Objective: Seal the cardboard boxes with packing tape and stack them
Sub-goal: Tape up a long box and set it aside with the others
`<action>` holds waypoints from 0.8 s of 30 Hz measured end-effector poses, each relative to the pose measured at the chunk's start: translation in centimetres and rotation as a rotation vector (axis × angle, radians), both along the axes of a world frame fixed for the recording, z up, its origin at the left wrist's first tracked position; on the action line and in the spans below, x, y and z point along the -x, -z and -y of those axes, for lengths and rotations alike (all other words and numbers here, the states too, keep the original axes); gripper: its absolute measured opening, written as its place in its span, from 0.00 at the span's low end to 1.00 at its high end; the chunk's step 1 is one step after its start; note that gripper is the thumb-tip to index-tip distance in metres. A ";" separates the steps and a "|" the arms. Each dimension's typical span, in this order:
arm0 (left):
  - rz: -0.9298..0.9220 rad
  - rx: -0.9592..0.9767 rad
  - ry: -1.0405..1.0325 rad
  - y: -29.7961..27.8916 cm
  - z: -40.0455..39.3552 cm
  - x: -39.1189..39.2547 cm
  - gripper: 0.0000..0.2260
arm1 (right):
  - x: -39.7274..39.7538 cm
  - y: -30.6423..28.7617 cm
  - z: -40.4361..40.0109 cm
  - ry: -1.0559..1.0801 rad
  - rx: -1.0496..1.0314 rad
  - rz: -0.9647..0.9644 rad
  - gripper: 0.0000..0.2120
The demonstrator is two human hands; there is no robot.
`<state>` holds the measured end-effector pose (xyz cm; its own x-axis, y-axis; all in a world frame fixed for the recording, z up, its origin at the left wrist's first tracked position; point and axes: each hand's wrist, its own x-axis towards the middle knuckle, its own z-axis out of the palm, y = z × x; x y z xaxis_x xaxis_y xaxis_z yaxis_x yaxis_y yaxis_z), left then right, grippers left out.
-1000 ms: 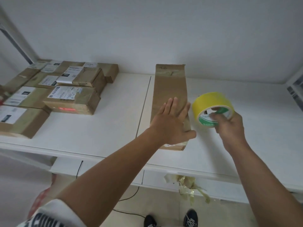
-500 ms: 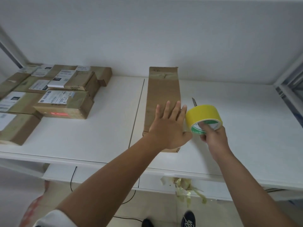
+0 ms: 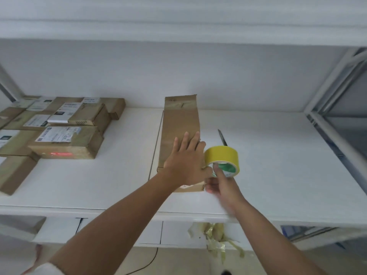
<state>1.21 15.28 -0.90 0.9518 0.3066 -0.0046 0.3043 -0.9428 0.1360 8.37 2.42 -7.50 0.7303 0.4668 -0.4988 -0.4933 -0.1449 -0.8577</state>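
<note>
The long cardboard box (image 3: 179, 133) lies flat on the white counter (image 3: 278, 175), lengthwise away from the person, near the counter's middle seam. The left hand (image 3: 186, 162) rests flat on the box's near half, fingers straight and slightly spread, pressing it down. The right hand (image 3: 220, 184) grips the yellow tape roll (image 3: 222, 158), with a finger hooked into the core and the others curled beneath. Compared with a second ago, the roll has travelled leftward and downward: it then stood clear of the box to the right, and it now sits just beside the box's right edge, touching or nearly touching the left thumb. The left hand has held its position on the box throughout. This suggests the roll is being brought to the near end of the box to start a strip; whether a free end of tape is already stuck down cannot be told, since the hands cover that corner and the right hand is motion-blurred. A thin dark blade-like tool (image 3: 222, 136) lies on the counter behind the roll, apart from the box. The stacked sealed boxes (image 3: 65, 132) stand at the far left, well apart, bearing labels. Scraps of used tape (image 3: 214, 237) hang below the counter's front edge. Sealing of this box appears barely begun; stacking remains undone.
</note>
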 end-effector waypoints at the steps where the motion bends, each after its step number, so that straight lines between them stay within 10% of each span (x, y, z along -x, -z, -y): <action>1: 0.007 0.008 -0.008 -0.1 -0.2 0.2 0.37 | 0.2 -0.1 -0.3 -0.008 -0.002 -0.013 0.17; 10: 0.186 0.246 -0.098 -1.0 -2.8 2.9 0.35 | 2.3 -3.7 -3.3 -0.182 -0.134 -0.152 0.16; 18: 0.643 0.796 -0.002 1.1 -3.7 4.7 0.29 | 1.4 -8.8 -3.0 -0.263 0.327 0.650 0.17; 24: 0.636 0.962 -0.071 3.4 -0.8 6.1 0.32 | 1.7 -8.3 -1.8 -0.409 0.710 0.944 0.24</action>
<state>-4.92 16.10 -4.30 0.8468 0.4894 0.2083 -0.0283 -0.3496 0.9365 6.72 4.19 0.80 0.8050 0.5858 -0.0941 0.4612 -0.7176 -0.5219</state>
